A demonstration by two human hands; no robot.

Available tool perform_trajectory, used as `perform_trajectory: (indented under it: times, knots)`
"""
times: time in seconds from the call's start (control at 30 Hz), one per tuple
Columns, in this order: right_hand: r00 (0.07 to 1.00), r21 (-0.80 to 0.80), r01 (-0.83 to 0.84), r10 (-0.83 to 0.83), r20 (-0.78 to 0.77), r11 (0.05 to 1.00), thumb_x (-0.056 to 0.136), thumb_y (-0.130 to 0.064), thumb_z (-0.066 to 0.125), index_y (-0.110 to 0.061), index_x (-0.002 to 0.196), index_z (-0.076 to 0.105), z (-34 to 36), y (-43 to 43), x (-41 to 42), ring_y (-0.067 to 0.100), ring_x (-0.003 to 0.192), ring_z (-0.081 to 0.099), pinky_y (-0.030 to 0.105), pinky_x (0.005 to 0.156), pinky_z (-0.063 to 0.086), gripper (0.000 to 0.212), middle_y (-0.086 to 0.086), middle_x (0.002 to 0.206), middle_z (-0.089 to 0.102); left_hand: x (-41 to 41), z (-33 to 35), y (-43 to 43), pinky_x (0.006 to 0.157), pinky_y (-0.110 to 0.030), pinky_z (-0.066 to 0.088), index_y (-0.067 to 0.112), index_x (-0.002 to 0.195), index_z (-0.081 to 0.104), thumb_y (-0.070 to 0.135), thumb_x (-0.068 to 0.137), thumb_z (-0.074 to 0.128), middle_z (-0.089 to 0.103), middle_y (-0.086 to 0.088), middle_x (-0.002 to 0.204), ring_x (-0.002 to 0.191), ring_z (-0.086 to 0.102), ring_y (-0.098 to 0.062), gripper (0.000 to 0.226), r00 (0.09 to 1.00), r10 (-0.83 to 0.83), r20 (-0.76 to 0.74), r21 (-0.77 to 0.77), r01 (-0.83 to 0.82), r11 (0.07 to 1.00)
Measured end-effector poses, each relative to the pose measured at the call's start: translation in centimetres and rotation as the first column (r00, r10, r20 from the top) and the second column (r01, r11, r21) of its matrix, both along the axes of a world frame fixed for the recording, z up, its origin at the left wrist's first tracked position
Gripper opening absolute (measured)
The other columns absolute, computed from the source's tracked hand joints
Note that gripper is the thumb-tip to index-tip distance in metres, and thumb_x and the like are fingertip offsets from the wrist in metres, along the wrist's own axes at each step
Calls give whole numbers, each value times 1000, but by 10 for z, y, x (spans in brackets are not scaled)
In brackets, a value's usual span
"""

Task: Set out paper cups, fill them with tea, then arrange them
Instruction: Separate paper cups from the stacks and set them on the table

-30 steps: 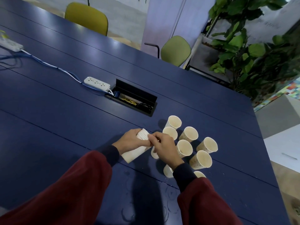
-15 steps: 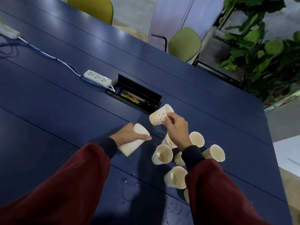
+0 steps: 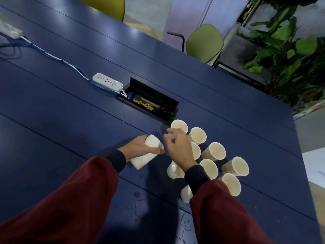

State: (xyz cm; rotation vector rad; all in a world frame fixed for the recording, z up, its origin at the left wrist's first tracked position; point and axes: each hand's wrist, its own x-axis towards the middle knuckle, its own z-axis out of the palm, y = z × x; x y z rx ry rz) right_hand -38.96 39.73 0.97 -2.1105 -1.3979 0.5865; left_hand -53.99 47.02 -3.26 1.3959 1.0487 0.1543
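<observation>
My left hand (image 3: 139, 148) grips a nested stack of white paper cups (image 3: 146, 156), tilted with its rim pointing up and right, low over the blue table (image 3: 70, 111). My right hand (image 3: 179, 147) hovers just right of the stack's rim and holds nothing; its fingers are loosely bent and blurred by motion. Several single paper cups stand upright in a loose cluster under and right of that hand. The farthest cup (image 3: 179, 125) sits by the cable box, and others (image 3: 213, 151) (image 3: 235, 166) lie nearer. My right wrist and sleeve hide part of some cups.
An open black cable box (image 3: 151, 104) is sunk into the table just beyond the cups. A white power strip (image 3: 107, 81) with a blue cord lies to its left. Wet rings (image 3: 140, 205) mark the near tabletop. Green chairs (image 3: 204, 43) and a plant (image 3: 290, 50) stand beyond the far edge.
My right hand pulled a cup off the stack, carried it up and away, and set it down at the far end of the cluster. It has since come back empty beside the stack's rim.
</observation>
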Motion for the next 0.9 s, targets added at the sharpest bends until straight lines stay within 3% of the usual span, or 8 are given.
perform_trajectory:
  times: [0.07, 0.13, 0.37, 0.47, 0.6, 0.73, 0.8, 0.9]
  knots:
    - [997, -31, -73, 72, -32, 997, 102, -17, 53, -6, 101, 73, 1, -6, -11, 25, 94, 63, 39, 86, 48, 23, 9, 102, 72, 4, 3, -3, 69, -29, 55, 19, 107, 63, 36, 73, 88, 73, 0, 100, 86, 69, -16, 46, 999, -28, 15, 18, 28, 999]
    - [996, -50, -88, 86, -33, 995, 102, -15, 50, -6, 94, 71, 3, -13, -17, 24, 86, 61, 38, 79, 47, 24, 9, 93, 71, 6, 6, -6, 65, -26, 51, 19, 102, 62, 31, 76, 86, 71, 1, 96, 80, 66, -13, 38, 997, -73, 12, 41, 72, 997]
    - [993, -94, -101, 107, 57, 990, 104, -21, 49, -11, 89, 63, 13, -22, -19, 22, 81, 60, 40, 75, 47, 22, 6, 91, 68, 0, 12, -14, 69, -28, 51, 20, 98, 67, 31, 74, 87, 73, 3, 91, 80, 67, -14, 33, 989, -130, 70, 44, 127, 991]
    - [989, -93, -92, 102, 109, 991, 105, -20, 46, -17, 87, 56, 15, -22, -22, 18, 79, 55, 33, 71, 38, 20, 3, 91, 62, -2, 14, -14, 68, -26, 51, 21, 96, 68, 31, 75, 87, 73, 3, 90, 79, 67, -13, 29, 990, -113, 88, 24, 111, 994]
    - [992, -98, -64, 74, 98, 993, 104, -17, 46, -17, 88, 54, 19, -25, -24, 19, 74, 56, 31, 67, 37, 18, 7, 88, 65, -9, 15, -17, 79, -36, 58, 20, 103, 71, 36, 72, 87, 77, 0, 96, 88, 73, -20, 38, 990, -115, 80, -2, 115, 993]
    - [982, -15, 12, -9, 191, 1000, 106, -17, 42, -11, 98, 56, 23, -25, -12, 28, 78, 59, 44, 69, 48, 17, 10, 87, 65, -19, 11, -14, 83, -37, 60, 20, 105, 72, 39, 70, 89, 77, 1, 99, 92, 73, -20, 44, 993, -112, 39, -12, 112, 994]
    - [979, -7, 0, 1, 206, 1000, 105, -15, 45, -10, 103, 61, 23, -22, -3, 25, 79, 59, 40, 70, 48, 17, 6, 89, 65, -26, 6, -12, 87, -39, 60, 19, 104, 73, 43, 68, 90, 77, -1, 99, 92, 73, -20, 47, 997, -72, 29, -24, 73, 997]
    - [971, -127, -62, 89, 223, 990, 101, -10, 47, -7, 111, 67, 17, -19, -2, 28, 93, 61, 33, 77, 43, 23, 11, 105, 68, -32, 1, -10, 85, -40, 59, 15, 104, 71, 47, 68, 90, 76, -4, 99, 93, 73, -22, 52, 998, -68, -6, -24, 68, 997]
